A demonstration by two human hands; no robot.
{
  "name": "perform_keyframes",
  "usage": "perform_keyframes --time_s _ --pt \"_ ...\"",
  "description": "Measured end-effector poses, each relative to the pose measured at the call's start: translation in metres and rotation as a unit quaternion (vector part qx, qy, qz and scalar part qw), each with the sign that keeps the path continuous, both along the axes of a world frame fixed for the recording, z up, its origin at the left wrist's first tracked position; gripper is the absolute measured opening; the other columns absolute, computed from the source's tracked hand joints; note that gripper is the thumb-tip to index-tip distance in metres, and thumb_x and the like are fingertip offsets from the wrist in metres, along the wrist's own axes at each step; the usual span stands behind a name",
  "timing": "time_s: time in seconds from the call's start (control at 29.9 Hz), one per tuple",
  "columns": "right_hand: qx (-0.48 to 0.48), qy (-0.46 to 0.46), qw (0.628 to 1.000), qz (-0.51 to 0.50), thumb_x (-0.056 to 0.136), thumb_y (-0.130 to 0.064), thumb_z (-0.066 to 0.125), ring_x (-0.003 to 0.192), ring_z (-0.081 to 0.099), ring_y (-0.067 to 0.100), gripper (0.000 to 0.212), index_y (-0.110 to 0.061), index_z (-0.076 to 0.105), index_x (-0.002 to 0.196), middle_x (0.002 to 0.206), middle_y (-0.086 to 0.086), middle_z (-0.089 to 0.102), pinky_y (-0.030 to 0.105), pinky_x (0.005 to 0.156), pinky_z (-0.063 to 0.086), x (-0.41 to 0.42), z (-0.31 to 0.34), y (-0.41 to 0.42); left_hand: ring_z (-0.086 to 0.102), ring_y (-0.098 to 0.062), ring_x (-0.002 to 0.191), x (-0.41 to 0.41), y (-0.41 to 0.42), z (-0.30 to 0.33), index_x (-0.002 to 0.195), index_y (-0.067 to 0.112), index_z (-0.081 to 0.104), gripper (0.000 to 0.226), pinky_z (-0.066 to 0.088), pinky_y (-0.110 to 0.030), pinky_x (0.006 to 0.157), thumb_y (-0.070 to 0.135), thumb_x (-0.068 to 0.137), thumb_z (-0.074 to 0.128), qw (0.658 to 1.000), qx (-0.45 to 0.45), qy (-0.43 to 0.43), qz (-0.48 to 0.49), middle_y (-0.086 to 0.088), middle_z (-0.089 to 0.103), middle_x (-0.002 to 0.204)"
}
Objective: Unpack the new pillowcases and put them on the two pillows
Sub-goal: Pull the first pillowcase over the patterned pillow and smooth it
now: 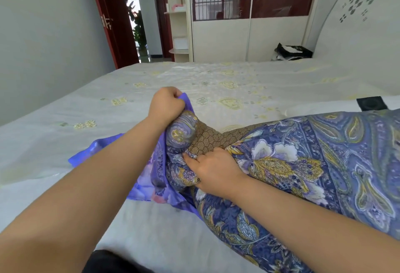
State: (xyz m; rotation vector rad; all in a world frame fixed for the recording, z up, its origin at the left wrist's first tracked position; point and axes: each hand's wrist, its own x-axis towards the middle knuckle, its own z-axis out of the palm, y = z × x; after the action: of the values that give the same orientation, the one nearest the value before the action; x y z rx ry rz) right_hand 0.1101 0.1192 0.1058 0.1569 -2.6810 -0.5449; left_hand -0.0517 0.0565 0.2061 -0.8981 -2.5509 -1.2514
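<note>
Left hand [165,105] grips pillowcase [151,177] edge; right hand [213,172] pinches the pillow [303,164] end; bed [216,82] beyond.

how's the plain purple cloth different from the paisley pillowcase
The purple cloth is plain and shiny; the paisley pillowcase is printed blue and yellow. The cloth lies limp and flat on the bed; the pillowcase bulges, stuffed. The left hand grips the cloth, the right hand the pillowcase.
</note>
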Motion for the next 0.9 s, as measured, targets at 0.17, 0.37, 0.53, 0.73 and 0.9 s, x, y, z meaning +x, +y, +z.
perform_keyframes --time_s 0.17,0.37,0.53,0.73,0.9 --pt "-0.047 -0.009 0.999 0.007 0.052 -0.045 0.076 0.052 0.061 0.021 0.051 -0.021 0.069 0.096 0.060 -0.002 0.063 0.025 0.055 0.033 -0.005 0.002 0.000 0.060 -0.021 0.074 0.075 0.011 0.003 0.074 0.022 0.060 0.018 0.048 -0.029 0.067 0.006 0.072 0.052 0.985 -0.050 0.065 -0.154 0.003 0.065 0.071" --pt "-0.111 -0.004 0.993 -0.038 0.049 -0.049 0.076 0.071 0.063 0.024 0.067 -0.021 0.065 0.110 0.085 0.004 0.065 0.032 0.069 0.042 -0.007 -0.002 -0.006 0.055 -0.031 0.106 0.070 0.011 0.011 0.105 0.012 0.057 0.022 0.042 -0.032 0.081 0.010 0.085 0.047 0.962 -0.247 0.067 -0.096 -0.014 0.060 0.114" --pt "-0.148 -0.034 0.985 -0.079 0.070 -0.050 0.069 0.101 0.054 0.029 0.104 -0.014 0.013 0.150 0.127 0.012 0.036 0.038 0.084 0.037 -0.005 0.011 -0.013 0.055 -0.033 0.106 0.040 0.000 0.012 0.108 0.011 0.057 0.026 0.042 -0.036 0.079 0.006 0.087 0.043 0.932 -0.336 0.125 0.045 -0.012 0.057 0.116" --pt "-0.191 -0.063 0.976 -0.081 0.068 -0.050 0.067 0.086 0.061 0.028 0.086 -0.028 0.029 0.143 0.158 0.008 -0.016 0.031 0.069 0.036 -0.008 0.017 -0.012 0.055 -0.028 0.065 0.046 0.020 -0.002 0.082 0.002 0.061 0.032 0.039 -0.022 0.049 -0.012 0.080 0.032 0.972 0.088 -0.214 -0.037 -0.020 0.059 0.073" --pt "-0.183 -0.055 0.979 -0.077 0.067 -0.048 0.067 0.083 0.061 0.030 0.083 -0.026 0.035 0.141 0.159 0.011 -0.003 0.034 0.068 0.038 -0.005 0.017 -0.013 0.042 -0.016 0.050 0.056 0.018 -0.002 0.059 0.013 0.042 0.030 0.033 -0.020 0.045 -0.008 0.078 0.034 0.989 0.063 -0.124 -0.057 0.001 0.046 0.049"
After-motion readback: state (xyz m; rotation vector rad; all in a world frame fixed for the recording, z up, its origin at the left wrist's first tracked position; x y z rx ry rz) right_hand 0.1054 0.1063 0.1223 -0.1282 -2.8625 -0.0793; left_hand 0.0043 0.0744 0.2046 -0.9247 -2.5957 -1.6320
